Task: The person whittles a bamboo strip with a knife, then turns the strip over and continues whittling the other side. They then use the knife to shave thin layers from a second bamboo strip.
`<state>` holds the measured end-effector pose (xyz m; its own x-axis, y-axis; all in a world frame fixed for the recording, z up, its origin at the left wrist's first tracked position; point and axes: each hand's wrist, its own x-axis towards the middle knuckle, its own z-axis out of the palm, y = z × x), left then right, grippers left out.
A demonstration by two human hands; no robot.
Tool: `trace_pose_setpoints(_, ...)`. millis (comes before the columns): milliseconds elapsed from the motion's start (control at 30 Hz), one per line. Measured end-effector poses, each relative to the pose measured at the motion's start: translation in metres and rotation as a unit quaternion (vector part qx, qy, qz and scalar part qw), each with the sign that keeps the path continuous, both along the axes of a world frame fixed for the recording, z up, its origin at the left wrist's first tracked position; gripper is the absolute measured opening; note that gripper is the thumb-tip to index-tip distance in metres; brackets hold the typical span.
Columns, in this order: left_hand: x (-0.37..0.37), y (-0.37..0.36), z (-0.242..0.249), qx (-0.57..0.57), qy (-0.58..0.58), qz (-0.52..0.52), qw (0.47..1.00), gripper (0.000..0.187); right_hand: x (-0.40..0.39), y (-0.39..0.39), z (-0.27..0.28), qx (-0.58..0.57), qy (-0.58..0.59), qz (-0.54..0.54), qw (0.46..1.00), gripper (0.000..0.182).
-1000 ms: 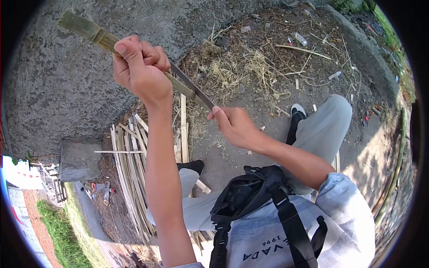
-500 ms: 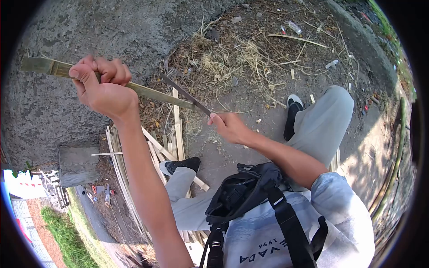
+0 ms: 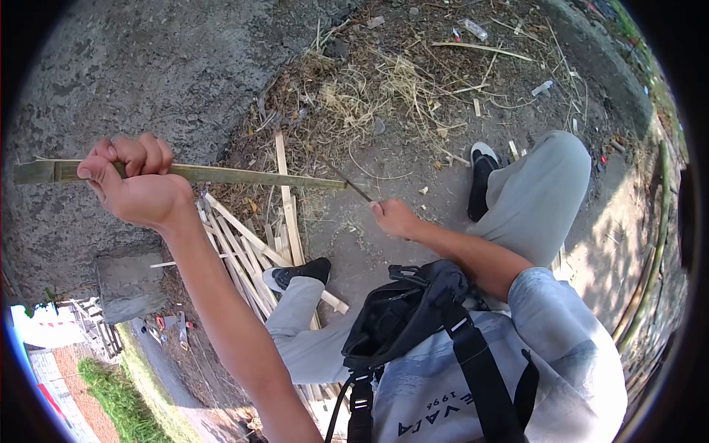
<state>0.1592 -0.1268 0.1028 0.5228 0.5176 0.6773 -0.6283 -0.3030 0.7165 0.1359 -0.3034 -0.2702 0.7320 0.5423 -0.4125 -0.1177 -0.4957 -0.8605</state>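
Observation:
My left hand (image 3: 140, 181) is closed in a fist round a long greenish bamboo strip (image 3: 244, 176), held out almost level from left to right. A jointed end of the strip sticks out past the fist at the left. My right hand (image 3: 395, 219) grips a knife (image 3: 351, 184) with a dark, narrow blade; its handle is hidden inside the fingers. The blade slants up and to the left, and in this view it crosses the strip's right end.
Pale split bamboo strips (image 3: 288, 199) lie in a pile by my left shoe (image 3: 299, 275). Fibrous shavings (image 3: 399, 85) litter the ground ahead, with a clear plastic bottle (image 3: 475, 29) beyond. A concrete slab (image 3: 170, 66) fills the upper left. A black bag (image 3: 399, 317) hangs at my chest.
My left hand has moved left and down with the bamboo strip, which now lies more level. My right hand has shifted slightly right and down, and the knife sits at the strip's very end.

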Motion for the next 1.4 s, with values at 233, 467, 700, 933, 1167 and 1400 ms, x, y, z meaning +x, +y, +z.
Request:
trace_pose_setpoints(233,0.003,-0.008,-0.001,-0.022,0.001,0.121,0.992,0.044,0.010,0.006,0.054,0.035,0.031,-0.035,0.998,0.053)
trace_pose_setpoints(467,0.007,-0.002,0.007,-0.088,0.034,0.009,0.996,0.042,0.037,-0.010,0.186,0.126,-0.079,-0.047,0.988,0.048)
trace_pose_setpoints(700,0.019,-0.019,0.001,-0.034,-0.020,-0.055,0.998,0.032,0.033,-0.020,0.261,0.207,-0.127,-0.026,0.970,0.046)
trace_pose_setpoints(933,0.016,-0.049,-0.003,-0.028,-0.026,0.038,0.999,0.030,0.013,0.006,0.209,0.179,-0.149,-0.044,0.972,0.053)
trace_pose_setpoints(1167,0.019,-0.059,-0.010,-0.022,-0.067,0.036,0.997,0.036,0.013,0.003,0.112,0.066,0.083,-0.056,0.993,0.055)
trace_pose_setpoints(1400,0.025,-0.054,-0.008,-0.018,-0.070,0.024,0.997,0.039,-0.004,0.017,0.078,0.186,-0.187,-0.096,0.960,0.051)
